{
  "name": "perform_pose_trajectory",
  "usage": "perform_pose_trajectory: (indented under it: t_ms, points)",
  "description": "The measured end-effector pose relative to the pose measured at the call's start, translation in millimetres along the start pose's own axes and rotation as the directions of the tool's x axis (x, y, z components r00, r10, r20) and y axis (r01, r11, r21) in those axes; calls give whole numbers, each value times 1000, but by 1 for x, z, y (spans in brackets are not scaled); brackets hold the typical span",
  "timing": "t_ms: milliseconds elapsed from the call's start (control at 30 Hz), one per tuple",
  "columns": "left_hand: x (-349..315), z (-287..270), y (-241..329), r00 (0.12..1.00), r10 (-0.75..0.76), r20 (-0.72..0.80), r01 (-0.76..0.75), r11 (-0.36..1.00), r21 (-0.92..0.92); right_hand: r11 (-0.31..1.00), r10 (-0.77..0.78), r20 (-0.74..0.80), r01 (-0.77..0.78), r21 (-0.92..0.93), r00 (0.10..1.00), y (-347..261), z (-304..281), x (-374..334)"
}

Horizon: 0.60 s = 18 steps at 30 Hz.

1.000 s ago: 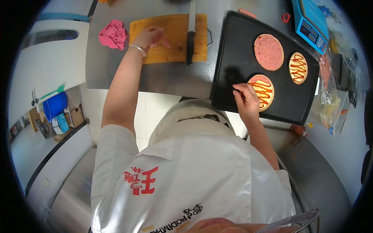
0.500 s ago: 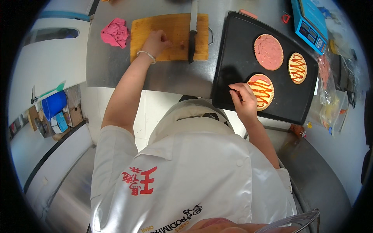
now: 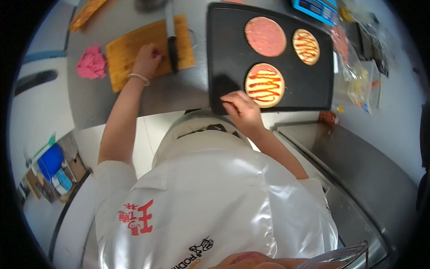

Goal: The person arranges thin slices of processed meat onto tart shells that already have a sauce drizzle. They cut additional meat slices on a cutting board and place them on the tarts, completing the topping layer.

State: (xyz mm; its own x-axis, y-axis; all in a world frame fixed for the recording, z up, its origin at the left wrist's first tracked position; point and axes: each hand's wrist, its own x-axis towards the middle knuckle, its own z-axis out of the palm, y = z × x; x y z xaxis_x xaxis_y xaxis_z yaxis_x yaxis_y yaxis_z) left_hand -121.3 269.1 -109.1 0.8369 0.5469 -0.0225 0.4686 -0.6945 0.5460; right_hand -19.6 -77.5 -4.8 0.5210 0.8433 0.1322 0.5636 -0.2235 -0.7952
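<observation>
We note bright, cool light, apparently from above, throwing glossy streaks on the white jacket (image 3: 210, 188) and a pale sheen on the metal desk (image 3: 174, 95), with a soft dark shadow on the black tray (image 3: 309, 85). We see the fisheye bend straight edges, and black closes in round the corners. Slight blur softens the scene; a dark shape (image 3: 150, 3) at the top edge is too smeared for us to identify.

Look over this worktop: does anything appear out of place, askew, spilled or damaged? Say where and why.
The long black-handled steel knife lies across the rectangular wooden board, its blade jutting past the far edge; that looks careless beside the bare left hand. I see no clear spill or damage.
</observation>
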Motion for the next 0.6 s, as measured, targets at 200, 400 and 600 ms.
perform_pose_trajectory:
  t_ms: [200, 400, 600]
  points:
    - [1, 3, -2, 996, 4, 92, 8, 992, -125, 992, 125, -57, -124, 17, 990, -11, -4, -23]
    - [2, 10, -9, 999, 25, 34, -25, 1000, 17, 991, 132, -48, -131, 25, 990, -8, -13, -37]
    - [-13, 23, -39, 949, -278, -146, 216, 916, -338, 994, 69, -6, -68, 82, 998, 16, -42, -38]
